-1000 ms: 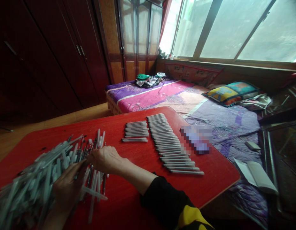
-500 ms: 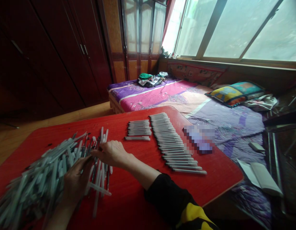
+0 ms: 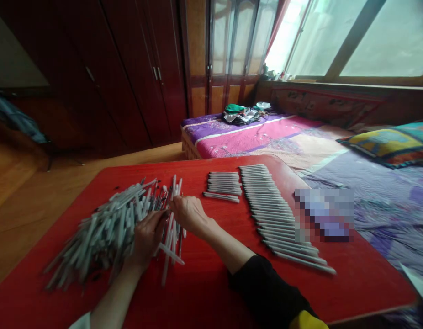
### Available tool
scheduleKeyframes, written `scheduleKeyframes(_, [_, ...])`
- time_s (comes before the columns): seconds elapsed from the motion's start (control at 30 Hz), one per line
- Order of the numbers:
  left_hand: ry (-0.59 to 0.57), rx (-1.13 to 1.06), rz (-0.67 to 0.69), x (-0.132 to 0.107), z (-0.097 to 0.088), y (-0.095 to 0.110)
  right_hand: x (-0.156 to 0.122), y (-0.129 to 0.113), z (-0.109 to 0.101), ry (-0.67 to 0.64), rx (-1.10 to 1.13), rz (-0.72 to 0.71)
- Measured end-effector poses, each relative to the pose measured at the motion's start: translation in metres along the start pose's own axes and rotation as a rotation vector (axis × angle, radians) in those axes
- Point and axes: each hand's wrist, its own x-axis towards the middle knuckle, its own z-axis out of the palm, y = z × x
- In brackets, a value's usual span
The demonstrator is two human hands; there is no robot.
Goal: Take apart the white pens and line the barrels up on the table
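Observation:
My left hand (image 3: 148, 237) and my right hand (image 3: 191, 214) meet over the table, fingers closed and fingertips nearly touching. Whatever they pinch is too small and covered to make out. Left of them lies a big jumbled heap of translucent white pen barrels (image 3: 108, 228). Loose barrels and thin dark sticks (image 3: 168, 249) lie under and around my fingers. To the right, white pens with dark ends are laid side by side in a short row (image 3: 223, 185) and a long row (image 3: 276, 210).
The red table (image 3: 204, 283) carries all of this. A blurred-out purple item (image 3: 321, 217) lies near its right edge. Beyond stands a bed (image 3: 239, 139) with folded clothes (image 3: 242, 114) and a colourful pillow (image 3: 386, 144). Dark wardrobes (image 3: 129, 68) line the back.
The view has turned left, so everything appears farther right. My hands stay together at the same spot beside the heap, and the pen rows look unchanged.

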Motion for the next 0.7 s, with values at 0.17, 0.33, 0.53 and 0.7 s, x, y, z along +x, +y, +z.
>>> scheduleKeyframes(0.17, [0.016,-0.05,-0.098,0.003,-0.001,0.007,0.009,0.007,-0.002,-0.013,0.182,0.112])
scheduleKeyframes(0.33, [0.118,-0.092,-0.188,0.007,-0.007,0.011,0.013,0.017,-0.004,-0.045,0.51,0.062])
scheduleKeyframes(0.53, [0.106,-0.103,-0.206,0.008,-0.008,0.011,0.012,0.015,-0.001,-0.035,0.676,-0.122])
scheduleKeyframes(0.7, [0.093,-0.137,-0.217,0.008,-0.006,0.011,0.012,0.009,0.002,0.011,0.594,-0.088])
